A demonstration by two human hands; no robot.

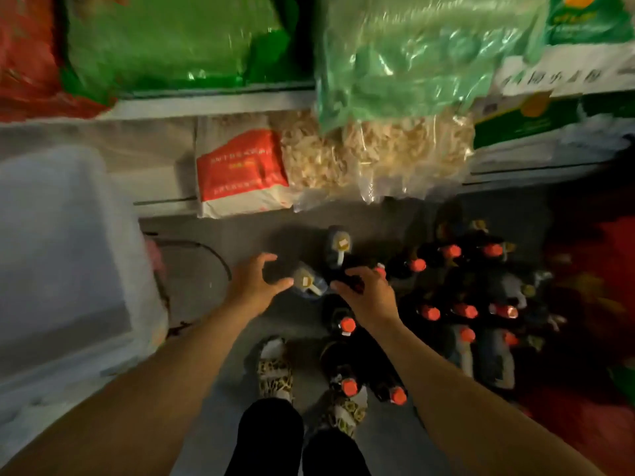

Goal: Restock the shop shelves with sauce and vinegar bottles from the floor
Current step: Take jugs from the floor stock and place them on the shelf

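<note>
Floor (213,338): grey, dim light, seen from above at the foot of shop shelving.
Shelves (213,106): along the top edge; they carry green bags (171,39), a red-and-white packet (240,170) and clear bags of pale flakes (374,159).
Tub (58,242): translucent, at the left edge of the floor.
Bottles (464,304): dark, red-capped, standing in a cluster on the floor right of centre; more stand near the feet (275,369).
Pale-topped bottles: one (305,281) between the two hands, a second (338,245) just behind it, nearer the shelves.
Left hand (256,281): fingers curled in a claw, thumb tip at or just beside the near pale-topped bottle; contact cannot be told, nothing clearly grasped.
Right hand (367,292): fingers bent down over a dark bottle (354,281) with a red cap; whether they grip it cannot be told.
Blur: labels unreadable.
</note>
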